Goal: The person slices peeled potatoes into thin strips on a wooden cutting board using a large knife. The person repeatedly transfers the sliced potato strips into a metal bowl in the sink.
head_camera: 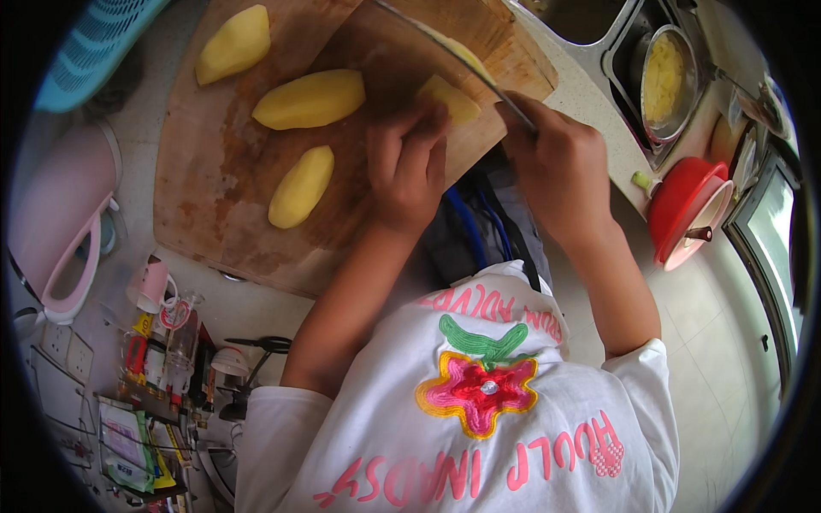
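My right hand [558, 154] grips a kitchen knife [442, 48], its blade extending up and left over a wooden cutting board [224, 186]. Under the fingers of my left hand [410, 154] lies a piece of peeled potato [452, 99] near the board's edge; whether the fingers grip it or only rest on it cannot be told. Pale yellow potato shows along the far side of the blade. Three more peeled potato pieces lie on the board: one at upper left [234, 45], one in the middle [311, 99] and one lower down [301, 186].
A blue plastic basket [102, 51] and a pink kettle [70, 192] stand left of the board. Beyond its right side is a sink [625, 70] with a metal bowl [686, 118] of cut potato. A red basin [673, 199] sits near the counter's edge. Bottles and scissors [272, 345] are at lower left.
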A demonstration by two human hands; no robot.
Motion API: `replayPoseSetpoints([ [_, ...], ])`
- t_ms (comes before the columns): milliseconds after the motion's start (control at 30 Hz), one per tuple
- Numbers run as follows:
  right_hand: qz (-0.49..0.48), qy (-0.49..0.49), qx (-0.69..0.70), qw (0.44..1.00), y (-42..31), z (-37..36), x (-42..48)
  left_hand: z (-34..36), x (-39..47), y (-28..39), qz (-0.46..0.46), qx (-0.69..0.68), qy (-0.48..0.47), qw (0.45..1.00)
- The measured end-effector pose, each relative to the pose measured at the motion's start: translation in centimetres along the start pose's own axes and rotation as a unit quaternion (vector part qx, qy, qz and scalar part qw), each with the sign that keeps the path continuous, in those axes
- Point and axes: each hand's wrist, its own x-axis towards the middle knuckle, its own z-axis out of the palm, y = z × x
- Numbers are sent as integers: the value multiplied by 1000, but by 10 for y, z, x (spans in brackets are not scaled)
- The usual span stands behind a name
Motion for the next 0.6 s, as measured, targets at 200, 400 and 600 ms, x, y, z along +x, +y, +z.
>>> replayPoseSetpoints([
  [200, 39, -50, 63, 996, -7, -25, -13, -1, -6, -4, -8, -14, -9, 1000],
  [400, 19, -46, 77, 996, -4, -23, -26, -2, -4, -4, 6, -6, -17, 1000],
  [600, 7, -40, 79, 996, -1, -20, -29, -3, -2, -3, 12, -5, -15, 1000],
])
